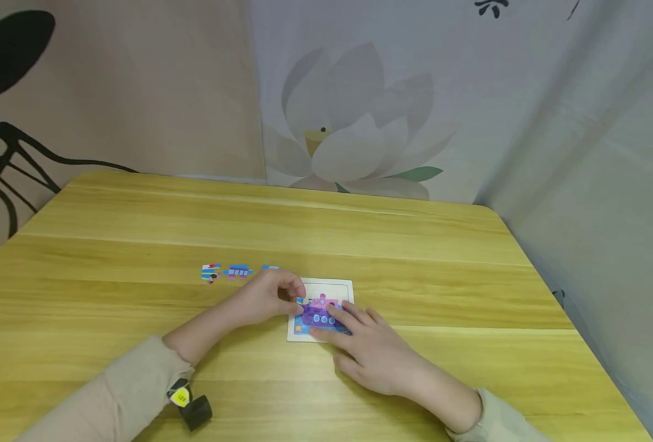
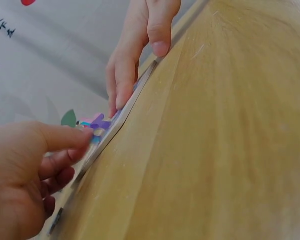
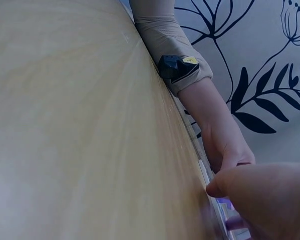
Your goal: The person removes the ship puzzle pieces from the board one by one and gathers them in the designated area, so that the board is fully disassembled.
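A white puzzle board [image 1: 332,287] lies on the table, its lower part filled with blue, pink and purple jigsaw pieces [image 1: 322,319]. At the board's left side my left hand [image 1: 262,299] pinches a small purple jigsaw piece [image 2: 97,121] between thumb and fingers. The piece stands tilted over the board in the left wrist view, partly hidden by the thumb. My right hand [image 1: 378,356] rests its extended fingertips on the assembled pieces from the right, its thumb by the board's lower edge. In the right wrist view, the hands cover most of the board.
Left of the board lie a striped loose piece [image 1: 211,272], a blue and pink loose piece [image 1: 239,272] and another loose piece [image 1: 270,267] partly behind the left hand. The wooden table [image 1: 415,245] ends at a fabric backdrop [image 1: 359,92].
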A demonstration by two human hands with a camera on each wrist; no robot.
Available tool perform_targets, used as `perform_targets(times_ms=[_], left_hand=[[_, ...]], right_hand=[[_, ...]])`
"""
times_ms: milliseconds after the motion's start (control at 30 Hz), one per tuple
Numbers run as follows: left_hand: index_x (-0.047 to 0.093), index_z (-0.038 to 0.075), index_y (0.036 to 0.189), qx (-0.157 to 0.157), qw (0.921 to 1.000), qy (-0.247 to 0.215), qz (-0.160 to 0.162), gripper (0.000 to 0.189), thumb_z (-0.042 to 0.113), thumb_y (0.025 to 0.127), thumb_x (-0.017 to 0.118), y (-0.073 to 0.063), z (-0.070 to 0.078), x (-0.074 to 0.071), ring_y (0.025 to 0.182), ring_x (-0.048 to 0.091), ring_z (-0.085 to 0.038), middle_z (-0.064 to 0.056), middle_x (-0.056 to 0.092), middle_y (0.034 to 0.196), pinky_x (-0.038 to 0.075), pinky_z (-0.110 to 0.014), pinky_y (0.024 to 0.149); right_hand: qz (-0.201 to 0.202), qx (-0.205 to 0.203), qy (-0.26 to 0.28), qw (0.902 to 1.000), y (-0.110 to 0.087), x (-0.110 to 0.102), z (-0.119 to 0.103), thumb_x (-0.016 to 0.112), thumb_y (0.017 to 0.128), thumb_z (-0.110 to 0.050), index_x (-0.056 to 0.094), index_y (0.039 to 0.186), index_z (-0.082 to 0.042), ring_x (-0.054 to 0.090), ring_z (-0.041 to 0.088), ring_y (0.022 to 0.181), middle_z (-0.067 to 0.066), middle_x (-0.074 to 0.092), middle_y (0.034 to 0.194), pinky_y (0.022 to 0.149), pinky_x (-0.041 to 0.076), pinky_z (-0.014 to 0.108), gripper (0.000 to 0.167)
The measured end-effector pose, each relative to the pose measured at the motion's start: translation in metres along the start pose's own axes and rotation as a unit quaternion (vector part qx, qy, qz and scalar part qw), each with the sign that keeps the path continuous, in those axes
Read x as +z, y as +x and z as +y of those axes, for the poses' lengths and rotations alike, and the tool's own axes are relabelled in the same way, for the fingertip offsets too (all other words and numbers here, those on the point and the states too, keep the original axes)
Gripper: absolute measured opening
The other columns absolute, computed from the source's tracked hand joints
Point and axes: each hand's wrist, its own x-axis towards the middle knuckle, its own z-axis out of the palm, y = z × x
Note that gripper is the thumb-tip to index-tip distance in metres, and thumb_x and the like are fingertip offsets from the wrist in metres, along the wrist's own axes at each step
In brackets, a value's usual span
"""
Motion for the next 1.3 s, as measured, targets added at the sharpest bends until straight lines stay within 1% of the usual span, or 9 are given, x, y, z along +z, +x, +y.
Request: perform_targets(times_ms=[167, 233, 433, 567, 767, 867, 967, 1167, 1300], left_hand=[[0.065, 0.007, 0.088, -0.010, 0.9995, -0.024, 0.018, 0.014, 0.004, 0.080, 0.076, -0.001, 0.009, -0.003, 0.078, 0.058, -0.021, -0.002, 0.062, 0.080, 0.050, -0.035, 0.071], [0.065, 0.008, 0.088, -0.014, 0.9993, -0.023, 0.027, 0.014, 0.005, 0.080, 0.077, -0.002, 0.011, -0.004, 0.079, 0.057, -0.022, -0.002, 0.061, 0.081, 0.049, -0.036, 0.073], [0.065, 0.007, 0.086, -0.029, 0.9977, -0.034, 0.050, 0.015, 0.004, 0.079, 0.077, -0.010, 0.007, -0.006, 0.080, 0.056, -0.022, -0.003, 0.061, 0.082, 0.049, -0.038, 0.075], [0.066, 0.007, 0.086, -0.032, 0.9962, -0.037, 0.072, 0.017, 0.004, 0.077, 0.079, -0.021, 0.003, -0.010, 0.081, 0.057, -0.023, -0.003, 0.061, 0.082, 0.050, -0.037, 0.076], [0.066, 0.011, 0.087, -0.041, 0.9949, -0.017, 0.090, 0.018, 0.009, 0.076, 0.080, -0.042, -0.002, -0.022, 0.082, 0.057, -0.024, -0.002, 0.061, 0.084, 0.049, -0.034, 0.072], [0.067, 0.011, 0.089, -0.043, 0.9939, -0.014, 0.101, 0.018, 0.011, 0.077, 0.080, -0.051, -0.005, -0.028, 0.084, 0.055, -0.024, -0.002, 0.061, 0.086, 0.048, -0.034, 0.074], [0.067, 0.010, 0.091, -0.053, 0.9923, -0.007, 0.111, 0.019, 0.013, 0.077, 0.080, -0.060, -0.008, -0.035, 0.086, 0.054, -0.024, -0.003, 0.061, 0.088, 0.047, -0.035, 0.076], [0.068, 0.008, 0.096, -0.076, 0.9898, -0.006, 0.120, 0.021, 0.017, 0.080, 0.079, -0.074, -0.011, -0.046, 0.089, 0.054, -0.024, -0.005, 0.061, 0.091, 0.046, -0.036, 0.077], [0.068, 0.010, 0.097, -0.084, 0.9888, 0.008, 0.123, 0.018, 0.017, 0.082, 0.076, -0.083, -0.014, -0.053, 0.088, 0.054, -0.025, -0.005, 0.061, 0.091, 0.047, -0.034, 0.074]], right_hand=[[0.001, -0.003, -0.001, 1.0000, 0.000, 0.000, 0.000, 0.042, 0.100, -0.034, 0.038, 0.146, -0.039, 0.020, 0.034, 0.140, 0.003, 0.024, 0.156, 0.106, 0.024, 0.058, 0.046], [0.001, -0.005, 0.000, 1.0000, 0.000, 0.000, 0.001, 0.043, 0.100, -0.034, 0.038, 0.146, -0.038, 0.020, 0.034, 0.140, 0.004, 0.024, 0.156, 0.107, 0.023, 0.056, 0.046], [-0.013, -0.012, 0.018, 0.9997, -0.001, 0.002, 0.003, 0.037, 0.102, -0.035, 0.033, 0.148, -0.039, 0.013, 0.032, 0.142, 0.003, 0.017, 0.158, 0.110, 0.018, 0.053, 0.046], [-0.016, -0.012, 0.032, 0.9993, -0.002, 0.003, 0.004, 0.036, 0.103, -0.036, 0.031, 0.148, -0.039, 0.010, 0.031, 0.143, 0.001, 0.013, 0.159, 0.111, 0.015, 0.053, 0.046], [-0.010, -0.012, 0.035, 0.9993, -0.003, 0.004, 0.005, 0.037, 0.103, -0.035, 0.031, 0.148, -0.039, 0.009, 0.030, 0.143, 0.000, 0.013, 0.159, 0.111, 0.014, 0.052, 0.046], [-0.009, -0.011, 0.034, 0.9993, -0.003, 0.005, 0.006, 0.037, 0.103, -0.035, 0.032, 0.148, -0.039, 0.008, 0.030, 0.143, 0.001, 0.013, 0.159, 0.111, 0.013, 0.052, 0.046], [-0.011, -0.009, 0.034, 0.9993, -0.004, 0.005, 0.006, 0.036, 0.103, -0.035, 0.032, 0.148, -0.039, 0.008, 0.030, 0.144, 0.001, 0.013, 0.158, 0.111, 0.013, 0.052, 0.046], [-0.011, -0.005, 0.036, 0.9993, -0.004, 0.005, 0.005, 0.036, 0.103, -0.036, 0.031, 0.148, -0.039, 0.007, 0.029, 0.144, 0.001, 0.013, 0.159, 0.111, 0.013, 0.053, 0.045], [-0.008, -0.005, 0.035, 0.9993, -0.004, 0.005, 0.004, 0.036, 0.103, -0.036, 0.033, 0.148, -0.039, 0.008, 0.029, 0.144, 0.001, 0.014, 0.158, 0.111, 0.014, 0.054, 0.045]])
